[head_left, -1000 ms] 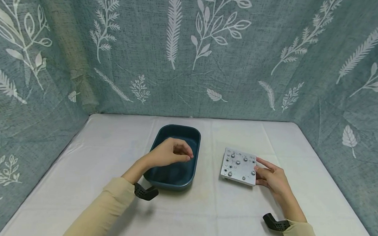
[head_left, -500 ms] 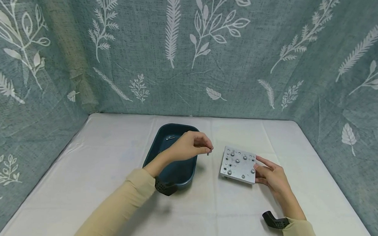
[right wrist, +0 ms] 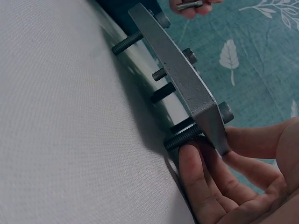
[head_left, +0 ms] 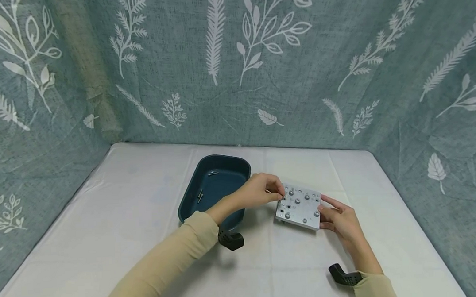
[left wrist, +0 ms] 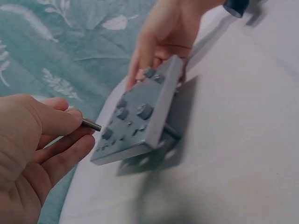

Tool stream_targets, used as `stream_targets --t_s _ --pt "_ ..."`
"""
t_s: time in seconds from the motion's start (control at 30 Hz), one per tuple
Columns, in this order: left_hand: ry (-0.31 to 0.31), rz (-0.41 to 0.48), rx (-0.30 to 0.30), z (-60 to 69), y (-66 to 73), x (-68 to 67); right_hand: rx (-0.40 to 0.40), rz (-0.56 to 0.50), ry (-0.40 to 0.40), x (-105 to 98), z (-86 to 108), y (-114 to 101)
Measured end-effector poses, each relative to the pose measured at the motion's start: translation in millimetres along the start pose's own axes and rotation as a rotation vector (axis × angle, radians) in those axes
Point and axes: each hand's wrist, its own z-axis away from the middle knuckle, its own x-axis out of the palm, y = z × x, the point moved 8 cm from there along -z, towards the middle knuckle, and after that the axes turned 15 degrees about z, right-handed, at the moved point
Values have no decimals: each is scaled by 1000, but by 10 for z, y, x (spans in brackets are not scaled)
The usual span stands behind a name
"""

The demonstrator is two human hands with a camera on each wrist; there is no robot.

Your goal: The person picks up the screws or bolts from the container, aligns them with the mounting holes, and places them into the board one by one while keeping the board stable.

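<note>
A silver metal plate [head_left: 300,208] with drilled holes carries several socket-head screws. Their threaded ends [right wrist: 182,137] stick out beneath it in the right wrist view. My right hand [head_left: 342,221] grips the plate's right edge, thumb on top and fingers underneath, holding it tilted just over the cloth. My left hand [head_left: 261,189] is at the plate's far left corner. Between its thumb and fingertips it pinches a small screw [left wrist: 91,124], threaded end pointing at the plate. In the left wrist view the screw's tip is close to the top face; its head is hidden by the fingers.
A dark blue tray [head_left: 180,211] stands left of the plate, partly behind the left forearm. Inside it lie a loose screw [head_left: 213,173] near the back and more small screws [head_left: 200,196] at the left. A white cloth [head_left: 105,225] covers the table, with a leaf-patterned curtain [head_left: 236,104] behind.
My left hand has moved right from over the tray to the plate's left corner, carrying the screw. Loose screws in the tray have come into view. My right hand and the plate have hardly moved.
</note>
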Motion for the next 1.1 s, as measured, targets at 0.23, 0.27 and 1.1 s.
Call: stream_targets --t_s 0.23,0.27,1.1 --pt "-14 -28 -6 -15 -81 92 -11 -10 -11 8 -4 -51" --pt "-14 -35 -7 -15 -92 103 -12 -12 -13 9 -3 -55" --pt "-14 -38 -34 0 -171 200 -4 -23 -20 1 -3 -8"
